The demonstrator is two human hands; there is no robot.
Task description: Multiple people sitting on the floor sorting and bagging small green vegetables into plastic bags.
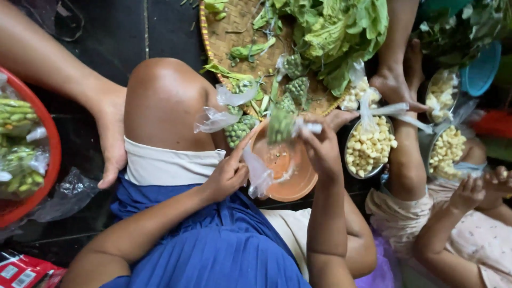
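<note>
Hands both clenched: right hand (320, 146) pinches pea bag (281, 125), left hand (229, 173) grips plastic bag (258, 173).

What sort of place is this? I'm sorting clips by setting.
Probably a floor-level produce stall or home packing spot. A round woven tray holds leafy greens, metal bowls of pale kernels sit on the dark floor, and both hands handle a small clear plastic bag of green vegetables.
</note>
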